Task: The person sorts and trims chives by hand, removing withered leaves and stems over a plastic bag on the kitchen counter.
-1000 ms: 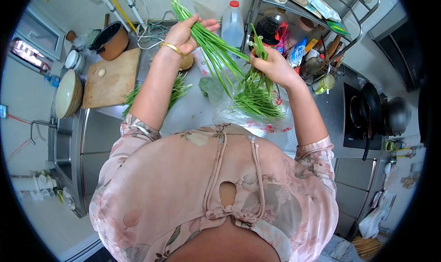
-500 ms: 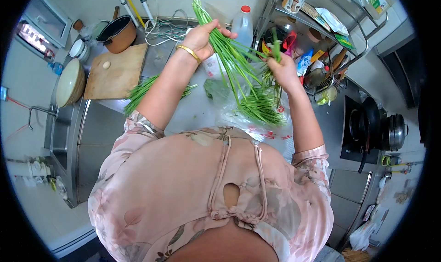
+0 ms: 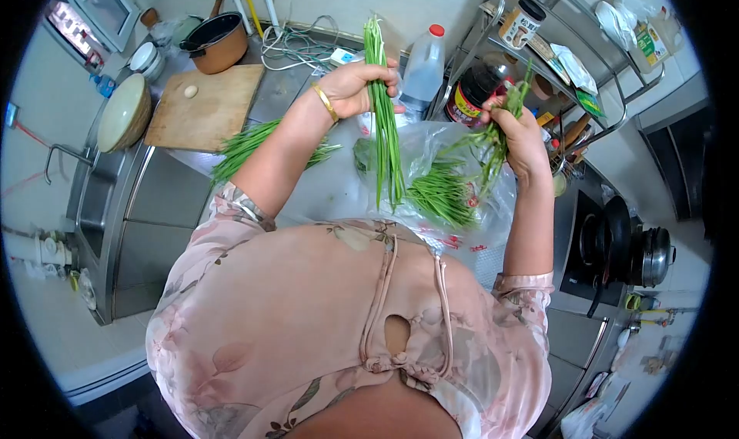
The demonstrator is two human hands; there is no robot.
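My left hand (image 3: pixel 352 91) is closed around a long bunch of garlic chives (image 3: pixel 387 142), its pale ends up and its green leaves hanging down. In my right hand (image 3: pixel 528 145) is a smaller, limp, tangled clump of chives (image 3: pixel 493 160), apart from the left bunch. Between and below the hands, another heap of chives (image 3: pixel 445 196) lies on a clear plastic bag (image 3: pixel 502 196) with red print. A further pile of chives (image 3: pixel 240 152) rests on the counter, partly hidden by my left forearm.
To the left are a wooden cutting board (image 3: pixel 208 119) with a small round pale item, an orange pot (image 3: pixel 222 50) and a large bowl (image 3: pixel 123 115). Behind stand a red-capped jug (image 3: pixel 423 65) and a dark jar (image 3: pixel 471 96). A metal rack (image 3: pixel 570 92) and black pan (image 3: pixel 614 231) are at right.
The two bunches have come apart. My right hand has moved right and slightly down with the limp clump, while the left bunch now hangs straighter. The head view has shifted slightly.
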